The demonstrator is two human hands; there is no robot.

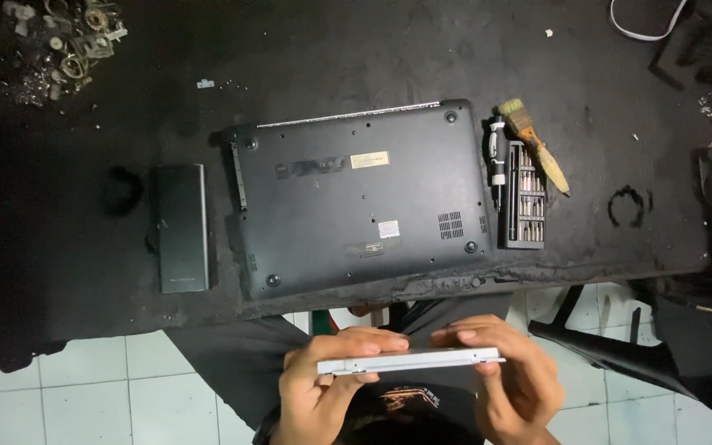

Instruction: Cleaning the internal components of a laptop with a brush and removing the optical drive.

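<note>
Both hands, left hand point(323, 387) and right hand point(514, 381), grip a flat drive point(409, 360) (bit case point(526, 198) full).

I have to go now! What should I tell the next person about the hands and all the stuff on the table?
Left hand and right hand grip the ends of a flat silver drive, held over the lap, off the table.
The black laptop lies bottom up on the dark table, its left side slot empty.
A dark slim case lies to its left; a screwdriver bit set and brush to its right.
Done: drive out. The bottom cover is still on.

Both hands point(331, 383) point(512, 379) level, fingers curled
</note>
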